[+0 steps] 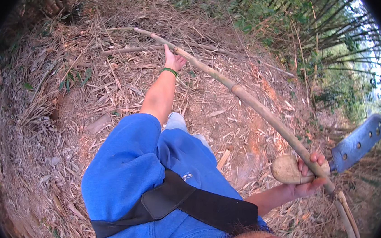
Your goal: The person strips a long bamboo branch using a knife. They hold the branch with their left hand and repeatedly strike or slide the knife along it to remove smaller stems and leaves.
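A long, thin bamboo pole [262,109] runs diagonally from the far middle to the near right, bowed along its length. My left hand [175,62], with a green band at the wrist, reaches far forward under the pole. Its thumb and fingers are spread, and the pole crosses right at them; whether it rests on the hand is hard to tell. At the lower right, my right hand [308,179] is closed around the pale wooden handle [290,170] of a machete. The pole passes over that handle, against the same hand. The machete's wide blade [358,143] has several round holes and points right.
Dry bamboo leaves and twigs cover the ground [106,90]. Another thin stick [132,49] lies beyond my left hand. Green undergrowth [254,18] and leaning bamboo stems [351,37] stand at the far right. My shoe [175,121] shows below my left forearm.
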Demonstrator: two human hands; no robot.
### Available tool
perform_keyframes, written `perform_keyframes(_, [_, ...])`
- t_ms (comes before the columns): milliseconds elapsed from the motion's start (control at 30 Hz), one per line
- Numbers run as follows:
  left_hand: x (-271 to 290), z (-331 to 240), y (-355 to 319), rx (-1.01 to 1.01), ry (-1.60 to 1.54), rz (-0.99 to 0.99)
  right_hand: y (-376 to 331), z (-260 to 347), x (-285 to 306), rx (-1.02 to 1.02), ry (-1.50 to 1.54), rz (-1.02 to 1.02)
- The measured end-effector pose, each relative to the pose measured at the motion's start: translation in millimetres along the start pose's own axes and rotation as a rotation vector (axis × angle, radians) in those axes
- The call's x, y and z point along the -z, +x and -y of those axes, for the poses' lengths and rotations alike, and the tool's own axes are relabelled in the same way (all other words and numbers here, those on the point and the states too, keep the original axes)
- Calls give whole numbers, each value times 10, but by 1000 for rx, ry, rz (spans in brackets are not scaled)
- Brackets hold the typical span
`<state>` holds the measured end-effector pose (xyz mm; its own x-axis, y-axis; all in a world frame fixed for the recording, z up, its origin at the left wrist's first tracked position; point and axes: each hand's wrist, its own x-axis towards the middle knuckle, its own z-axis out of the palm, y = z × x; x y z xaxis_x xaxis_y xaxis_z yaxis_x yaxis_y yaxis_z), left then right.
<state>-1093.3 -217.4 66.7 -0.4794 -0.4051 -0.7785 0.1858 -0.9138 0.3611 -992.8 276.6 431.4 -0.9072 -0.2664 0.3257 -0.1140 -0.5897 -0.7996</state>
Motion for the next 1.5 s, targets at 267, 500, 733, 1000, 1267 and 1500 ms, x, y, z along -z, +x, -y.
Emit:
perform_keyframes(267, [186,-40,-1257,-1182,1016,74,-21,-501,213,-6,253,-184])
perform_keyframes(500, [-87,-158,-1554,-1264,1827,831,-153,-666,61,6,245,-319])
perform_keyframes(733, [-33,-580,-271,-1354,2059,1212,-530,-751,-293,113,238,-385])
perform_keyframes(1000, [-148,-227,-713,-951,2391,1234,-927,-581,172,93,-67,-1172])
perform_keyframes(1267, [-221,281,-1981,-928,2227,1748,-1933,560,177,474,-367,-1514])
perform_keyframes(1500, [274,569,-2326,-830,2192,1816,-4302,-817,-460,161,-1367,-2214])
